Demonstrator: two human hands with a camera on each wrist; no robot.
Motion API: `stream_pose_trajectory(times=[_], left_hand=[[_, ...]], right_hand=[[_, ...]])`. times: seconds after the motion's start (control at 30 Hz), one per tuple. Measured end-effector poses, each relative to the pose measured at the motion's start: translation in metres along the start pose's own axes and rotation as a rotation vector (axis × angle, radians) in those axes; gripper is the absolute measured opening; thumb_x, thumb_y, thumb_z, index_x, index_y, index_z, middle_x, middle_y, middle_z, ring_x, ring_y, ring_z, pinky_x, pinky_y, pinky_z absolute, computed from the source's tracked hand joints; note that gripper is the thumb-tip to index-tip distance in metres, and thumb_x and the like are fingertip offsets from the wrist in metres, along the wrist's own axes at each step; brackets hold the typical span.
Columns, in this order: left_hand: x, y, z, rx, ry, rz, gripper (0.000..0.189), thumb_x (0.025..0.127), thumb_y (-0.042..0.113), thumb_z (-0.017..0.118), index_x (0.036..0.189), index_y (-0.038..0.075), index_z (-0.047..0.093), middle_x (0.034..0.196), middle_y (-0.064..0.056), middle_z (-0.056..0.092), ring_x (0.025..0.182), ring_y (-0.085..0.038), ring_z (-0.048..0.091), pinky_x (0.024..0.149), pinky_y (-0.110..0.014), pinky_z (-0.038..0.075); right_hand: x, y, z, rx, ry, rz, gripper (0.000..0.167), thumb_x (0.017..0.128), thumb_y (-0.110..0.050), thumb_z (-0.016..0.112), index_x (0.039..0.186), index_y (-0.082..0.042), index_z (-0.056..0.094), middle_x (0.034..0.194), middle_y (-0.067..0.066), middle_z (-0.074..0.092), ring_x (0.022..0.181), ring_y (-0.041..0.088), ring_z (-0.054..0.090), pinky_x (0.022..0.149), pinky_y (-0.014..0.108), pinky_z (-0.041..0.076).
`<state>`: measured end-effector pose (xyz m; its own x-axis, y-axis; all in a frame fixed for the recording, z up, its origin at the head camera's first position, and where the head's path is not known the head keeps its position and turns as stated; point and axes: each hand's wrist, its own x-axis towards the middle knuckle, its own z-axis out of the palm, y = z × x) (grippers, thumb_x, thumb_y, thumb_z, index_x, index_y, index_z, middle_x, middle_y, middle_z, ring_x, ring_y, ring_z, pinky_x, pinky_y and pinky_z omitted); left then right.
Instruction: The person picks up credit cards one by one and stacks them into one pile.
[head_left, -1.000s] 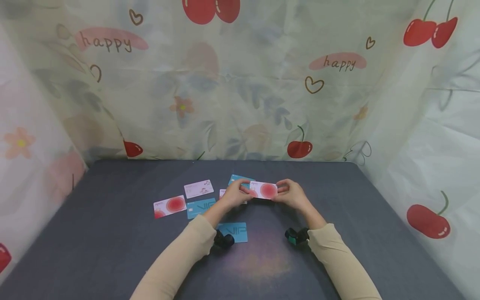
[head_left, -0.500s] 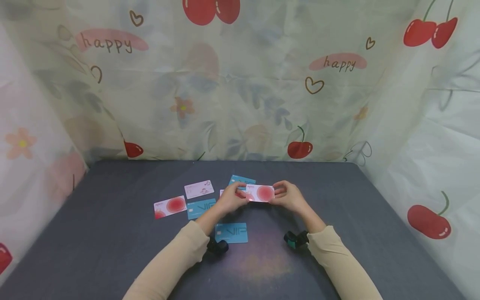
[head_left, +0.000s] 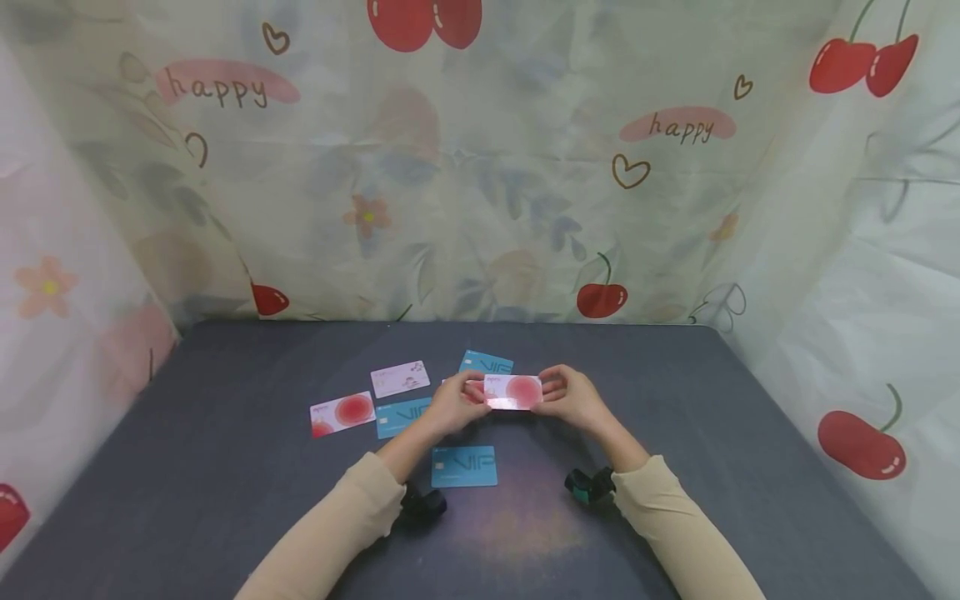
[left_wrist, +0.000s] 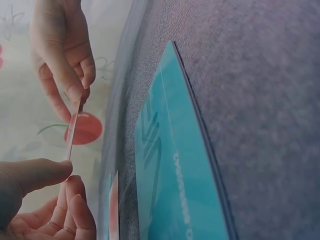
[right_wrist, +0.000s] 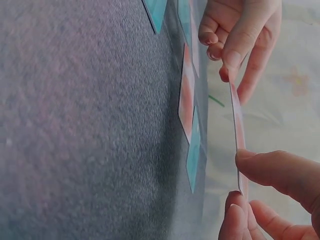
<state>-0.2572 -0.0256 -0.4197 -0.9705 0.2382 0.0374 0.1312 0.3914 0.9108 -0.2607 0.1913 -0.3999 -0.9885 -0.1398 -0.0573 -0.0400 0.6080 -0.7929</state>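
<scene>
Leftward and closer to the body goes the held card point(head_left: 513, 392), with both hands travelling along, and the left forearm has slid aside to bare all of the near VIP card point(head_left: 464, 467)! Left hand point(head_left: 455, 403) pinches one short end between thumb and fingers; right hand point(head_left: 573, 396) has the other end in the same sort of pinch, neither hand spread wide. Up in the air sits that card, off the table point(head_left: 187, 467), its red disc facing the person, and the wrist views catch it nearly edge-on. Down on the cloth, the red card point(head_left: 342, 413) lies furthest left, the middle VIP card point(head_left: 401, 417) just beside it, the pink card point(head_left: 401, 379) beyond. Behind the left hand, a half-hidden card point(right_wrist: 187, 95) peeks out, the far VIP card point(head_left: 487, 363) just past it. Cherries dot the backdrop point(head_left: 480, 250).
</scene>
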Motion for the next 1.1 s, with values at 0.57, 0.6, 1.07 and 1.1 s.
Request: stream_pose_trajectory(times=[0.57, 0.6, 1.07, 1.1], left_hand=[[-0.016, -0.005, -0.013, -0.022, 0.016, 0.01, 0.047, 0.077, 0.001, 0.069, 0.121, -0.004, 0.053, 0.086, -0.016, 0.065, 0.07, -0.014, 0.059, 0.063, -0.023, 0.049], [-0.016, -0.006, -0.014, -0.022, 0.019, 0.018, 0.047, 0.077, 0.0, 0.07, 0.121, -0.005, 0.054, 0.086, -0.017, 0.065, 0.069, -0.014, 0.059, 0.063, -0.023, 0.049], [-0.029, -0.01, -0.023, -0.011, 0.002, -0.018, 0.049, 0.08, 0.003, 0.069, 0.125, -0.002, 0.051, 0.09, -0.015, 0.066, 0.07, -0.014, 0.061, 0.061, -0.022, 0.046], [-0.029, -0.011, -0.023, -0.013, -0.001, -0.02, 0.049, 0.08, 0.003, 0.069, 0.125, -0.002, 0.051, 0.09, -0.014, 0.066, 0.07, -0.014, 0.061, 0.061, -0.022, 0.046]], right_hand=[[-0.005, -0.008, 0.012, -0.003, -0.037, -0.028, 0.051, 0.076, -0.011, 0.076, 0.118, 0.001, 0.052, 0.107, 0.019, 0.063, 0.09, 0.022, 0.066, 0.08, 0.035, 0.055], [-0.005, -0.009, 0.012, -0.002, -0.038, -0.026, 0.05, 0.076, -0.011, 0.076, 0.118, 0.001, 0.052, 0.107, 0.019, 0.063, 0.09, 0.022, 0.066, 0.08, 0.036, 0.055], [-0.009, -0.018, 0.022, 0.005, -0.045, -0.017, 0.049, 0.074, -0.011, 0.077, 0.116, -0.001, 0.054, 0.103, 0.015, 0.062, 0.083, 0.016, 0.063, 0.078, 0.033, 0.055], [-0.009, -0.019, 0.022, 0.006, -0.048, -0.019, 0.049, 0.075, -0.011, 0.077, 0.116, -0.001, 0.054, 0.103, 0.015, 0.062, 0.083, 0.016, 0.062, 0.078, 0.033, 0.055]])
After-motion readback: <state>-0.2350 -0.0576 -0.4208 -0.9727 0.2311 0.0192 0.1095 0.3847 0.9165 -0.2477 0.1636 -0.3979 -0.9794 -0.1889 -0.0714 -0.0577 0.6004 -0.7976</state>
